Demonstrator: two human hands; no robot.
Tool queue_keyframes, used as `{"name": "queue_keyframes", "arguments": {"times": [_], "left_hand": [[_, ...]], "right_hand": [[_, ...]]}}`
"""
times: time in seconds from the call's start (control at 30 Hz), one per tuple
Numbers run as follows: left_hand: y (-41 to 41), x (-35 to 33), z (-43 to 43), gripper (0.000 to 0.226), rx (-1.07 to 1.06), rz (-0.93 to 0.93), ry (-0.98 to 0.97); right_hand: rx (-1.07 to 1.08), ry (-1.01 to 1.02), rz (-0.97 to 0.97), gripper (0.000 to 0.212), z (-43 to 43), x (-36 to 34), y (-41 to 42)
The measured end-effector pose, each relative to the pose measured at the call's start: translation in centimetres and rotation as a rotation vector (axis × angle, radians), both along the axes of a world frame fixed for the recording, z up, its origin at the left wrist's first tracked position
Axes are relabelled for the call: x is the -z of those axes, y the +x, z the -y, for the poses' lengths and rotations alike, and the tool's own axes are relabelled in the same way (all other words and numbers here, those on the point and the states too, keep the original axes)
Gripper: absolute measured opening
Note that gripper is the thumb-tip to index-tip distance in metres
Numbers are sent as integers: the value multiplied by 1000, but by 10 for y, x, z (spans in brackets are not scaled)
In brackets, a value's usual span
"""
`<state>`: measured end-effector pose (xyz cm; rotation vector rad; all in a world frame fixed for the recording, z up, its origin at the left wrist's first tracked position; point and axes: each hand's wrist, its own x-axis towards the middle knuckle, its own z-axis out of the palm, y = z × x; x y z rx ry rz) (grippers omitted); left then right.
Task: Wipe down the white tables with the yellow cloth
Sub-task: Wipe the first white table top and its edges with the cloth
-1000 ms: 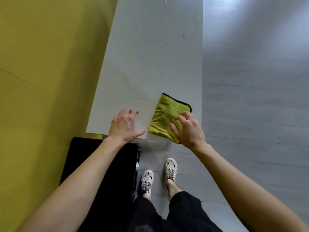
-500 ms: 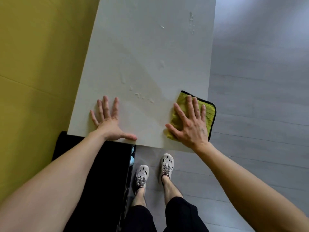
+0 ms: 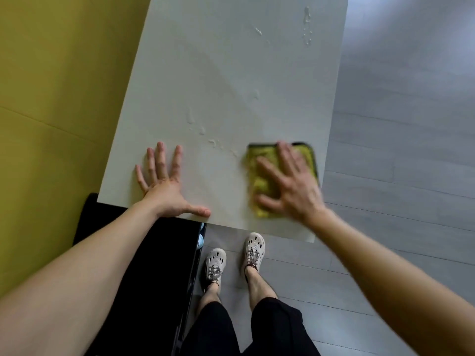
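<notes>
A white table (image 3: 226,73) runs away from me, its near edge just above my feet. The yellow cloth (image 3: 259,176) with a dark hem lies flat near the table's front right corner. My right hand (image 3: 288,186) presses on it with fingers spread and straight; both are motion-blurred. Resting flat on the tabletop near the front left corner is my left hand (image 3: 164,186), fingers spread, thumb along the near edge. Wet streaks and droplets (image 3: 213,142) lie on the surface between and beyond my hands.
A yellow wall (image 3: 51,98) borders the table on the left. A black cabinet or seat (image 3: 144,278) stands below the table's front left corner. Grey plank floor (image 3: 398,150) stretches to the right. More droplets (image 3: 307,27) sit far up the table's right side.
My right hand has slid the cloth slightly left, back from the table's right edge, and it now blurs with motion. My left hand stays planted flat. The view has shifted closer over the table.
</notes>
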<state>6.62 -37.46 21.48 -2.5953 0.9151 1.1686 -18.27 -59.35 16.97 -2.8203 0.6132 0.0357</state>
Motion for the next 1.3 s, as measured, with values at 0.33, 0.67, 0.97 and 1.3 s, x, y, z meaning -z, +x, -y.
{"name": "queue_keyframes", "arguments": {"times": [0.33,0.67,0.97,1.3], "left_hand": [[1,-6,5,188,15,12,-26],[76,-16,-59,185,-345,115,-197],[77,10,-70,191,-344,14,-121],[76,4,-67,191,-346,-25,-147]], "right_hand": [[-16,36,54,80,-79,-12,25],[419,-12,28,85,-43,-5,113],[-570,23,77,71,-50,-7,175],[-692,38,41,67,-84,-25,217]]}}
